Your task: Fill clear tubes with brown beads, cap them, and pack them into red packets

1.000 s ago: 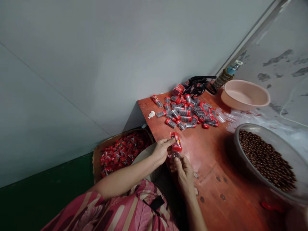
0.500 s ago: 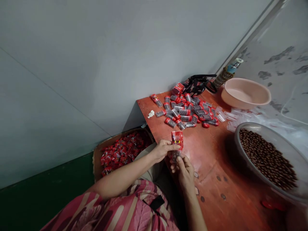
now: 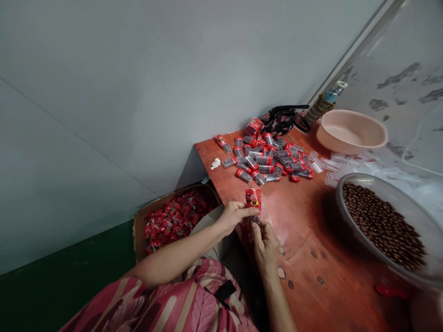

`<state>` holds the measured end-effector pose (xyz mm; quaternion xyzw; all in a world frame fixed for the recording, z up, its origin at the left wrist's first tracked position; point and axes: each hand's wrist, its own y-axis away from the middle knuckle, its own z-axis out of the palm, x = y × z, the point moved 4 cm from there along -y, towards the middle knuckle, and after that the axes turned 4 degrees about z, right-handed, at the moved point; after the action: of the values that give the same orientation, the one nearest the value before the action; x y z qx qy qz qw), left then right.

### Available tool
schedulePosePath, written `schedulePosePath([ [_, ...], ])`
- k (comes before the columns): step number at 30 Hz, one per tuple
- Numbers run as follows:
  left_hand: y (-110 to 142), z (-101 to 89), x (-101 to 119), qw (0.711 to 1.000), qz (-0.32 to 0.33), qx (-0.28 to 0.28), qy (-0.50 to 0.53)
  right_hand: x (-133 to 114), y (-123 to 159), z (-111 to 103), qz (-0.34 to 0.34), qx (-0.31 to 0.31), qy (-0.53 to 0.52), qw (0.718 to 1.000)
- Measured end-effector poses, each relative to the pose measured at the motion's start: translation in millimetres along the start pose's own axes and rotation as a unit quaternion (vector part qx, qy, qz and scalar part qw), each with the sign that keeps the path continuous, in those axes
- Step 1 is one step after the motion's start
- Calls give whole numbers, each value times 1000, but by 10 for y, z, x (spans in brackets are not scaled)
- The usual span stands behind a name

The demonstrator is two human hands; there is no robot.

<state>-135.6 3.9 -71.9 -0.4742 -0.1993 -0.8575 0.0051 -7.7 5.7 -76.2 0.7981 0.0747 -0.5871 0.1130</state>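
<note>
A small red printed plastic wrapper stands upright over the table's near edge. My left hand is closed on its lower left side, thumb across the front. Below the wrapper a small clear container with dark balls shows in part, pinched by the fingers of my right hand. How far the container sits inside the wrapper is hidden by my fingers. Beyond my hands lies a pile of filled clear containers with red caps. One wrapped container lies at the pile's left.
A grey bowl of brown balls stands right on the red table. Behind it are empty clear tubes, a pink basin and a dark bag. At lower left, a cardboard box holds red wrappers.
My left thumb has shifted lower on the wrapper, and the wrapper has turned to show its printed front. My right hand stays just below with the container.
</note>
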Motion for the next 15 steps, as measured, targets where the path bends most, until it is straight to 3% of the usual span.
schedulePosePath([
  [3,44,-11,-38,1000,7,7,-11,53,8,17,23,-3,-30,999],
  [8,103,-14,-14,998,-35,-54,14,146,32,114,105,-81,-189,973],
  [15,20,-39,14,999,0,-24,31,-30,61,40,46,-14,-36,998],
])
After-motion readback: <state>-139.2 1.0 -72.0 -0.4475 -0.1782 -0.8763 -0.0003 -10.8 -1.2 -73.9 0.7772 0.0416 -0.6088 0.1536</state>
